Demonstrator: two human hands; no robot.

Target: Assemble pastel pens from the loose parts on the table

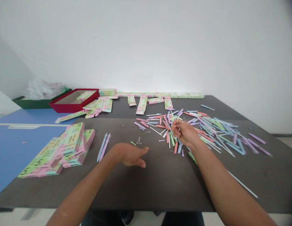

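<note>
In the head view my left hand (133,154) hovers over the dark table with thumb and forefinger spread, holding nothing. Just beyond it lie a small green clip-like piece (133,143) and small clear pieces (138,143). My right hand (184,131) is at the near left side of a heap of pastel pen barrels (209,125), its fingers pinched together. Whatever is between those fingertips is too small to make out. Thin white refills (224,147) are mixed among the barrels. Two or three blue and purple pens (104,147) lie side by side left of my left hand.
Stacked green-and-pink boxes (70,141) stand on the left. Behind them are flattened cartons (98,105), a red open box (65,106) and a green tray (30,103) with a plastic bag (45,89). More cartons (142,105) line the back. One white refill (242,184) lies near right.
</note>
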